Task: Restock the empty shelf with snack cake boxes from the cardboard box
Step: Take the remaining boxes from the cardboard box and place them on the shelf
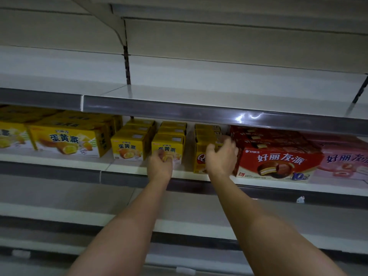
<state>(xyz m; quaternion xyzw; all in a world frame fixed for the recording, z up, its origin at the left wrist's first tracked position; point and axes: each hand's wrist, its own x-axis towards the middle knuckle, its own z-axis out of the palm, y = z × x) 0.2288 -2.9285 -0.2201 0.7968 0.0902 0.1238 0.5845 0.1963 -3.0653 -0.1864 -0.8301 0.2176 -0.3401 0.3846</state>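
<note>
The middle shelf (pixel 127 166) holds rows of yellow snack cake boxes. My left hand (pixel 160 164) hovers with loosely curled fingers just in front of the front small yellow box (pixel 169 145) and holds nothing. My right hand (pixel 222 156) is curled over the top right of another yellow box with a red Q logo (pixel 199 161), thumb on its front and fingers down its right side. That box stands at the front of its row, beside the red boxes. The cardboard box is out of view.
Large yellow cake boxes (pixel 67 140) fill the shelf's left. Red chocolate pie boxes (pixel 278 158) and pink boxes (pixel 346 160) stand at the right. The shelf above (pixel 179 92) is bare, and so are the lower shelves (pixel 59 214). A small white tag (pixel 300 199) hangs on one rail.
</note>
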